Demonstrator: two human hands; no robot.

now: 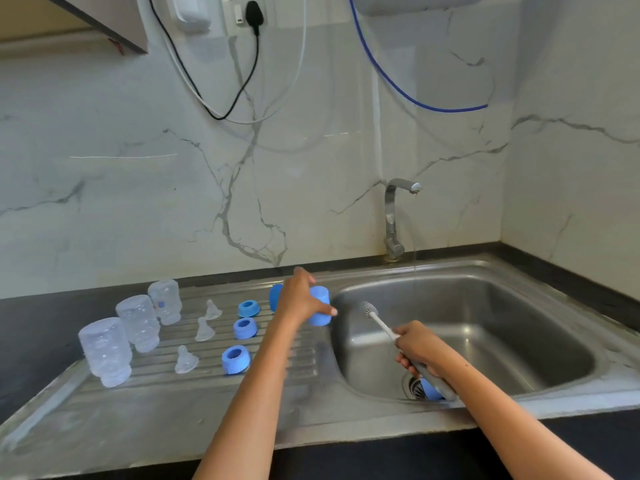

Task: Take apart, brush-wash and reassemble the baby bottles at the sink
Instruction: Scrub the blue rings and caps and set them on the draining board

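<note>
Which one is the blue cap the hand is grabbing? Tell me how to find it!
Find the steel sink, then the ribbed draining board to its left. At the board's far right edge, beside the basin, the left hand grips a tall blue cap. The three blue rings nearby are short with holes on top; this cap is tall and closed, and the only one held.

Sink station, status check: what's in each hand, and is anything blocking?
Left hand grips blue cap at drainboard edge. Right hand grips bottle brush over sink. Tap trickling. Nothing blocking.
</note>
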